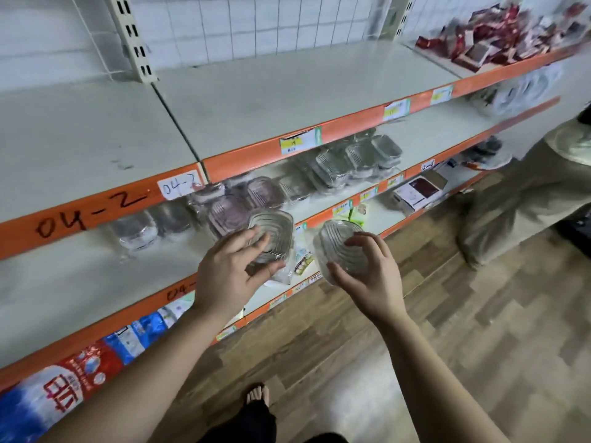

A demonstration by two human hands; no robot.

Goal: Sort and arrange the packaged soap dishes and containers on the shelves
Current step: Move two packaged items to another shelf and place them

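left hand [235, 270] gripping a clear soap dish [273, 233] | right hand [367, 279] gripping a second dish [340, 247] | middle shelf [70, 282] half-filled, kinda jumbled, plenty left imo

Worn on the head, aimed forward and down, wide-angle with bowed edges. Close up against the shelves [249, 156], slanting from lower left to upper right of the frame. Tilted enough to take in the floor [447, 330] across the lower right.

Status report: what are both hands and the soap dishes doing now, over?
Left hand holds clear dish at middle shelf edge. Right hand holds second dish, off the shelf. Purple dishes close behind the first.
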